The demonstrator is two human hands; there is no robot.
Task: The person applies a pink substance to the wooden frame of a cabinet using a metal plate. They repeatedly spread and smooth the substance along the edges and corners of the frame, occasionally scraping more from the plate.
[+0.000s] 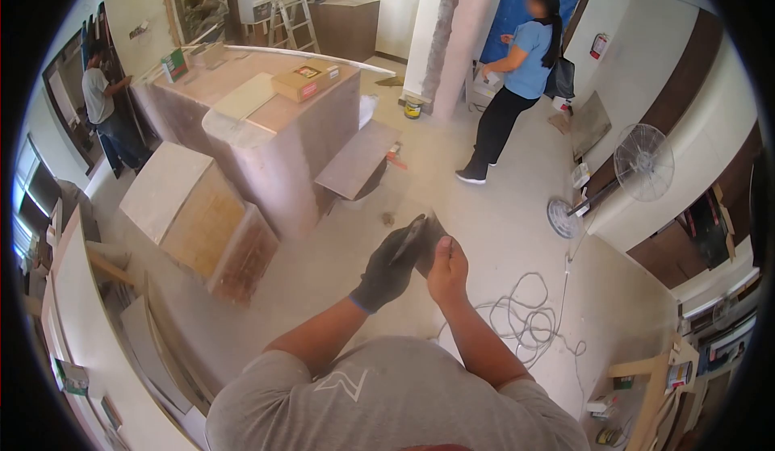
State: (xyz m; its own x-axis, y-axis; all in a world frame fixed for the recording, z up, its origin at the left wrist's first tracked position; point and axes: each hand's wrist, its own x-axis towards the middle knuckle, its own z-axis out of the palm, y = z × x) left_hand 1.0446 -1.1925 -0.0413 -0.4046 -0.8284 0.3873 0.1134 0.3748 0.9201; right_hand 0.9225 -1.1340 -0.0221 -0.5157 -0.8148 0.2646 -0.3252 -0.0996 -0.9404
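Both hands are raised close together in front of my chest. My left hand wears a dark glove with a blue cuff, its fingers closed around one side of a thin dark sheet. My bare right hand pinches the other side, thumb laid on its face. The sheet looks bent or folded, with its upper edge between the two sets of fingertips; its exact kind I cannot tell. Dusty floor lies below the hands.
A pinkish counter carries a cardboard box. Wooden cabinets and a board stand beside it. At right are a fan, coiled cable and a walking person. Another person stands far left; a stepladder is behind.
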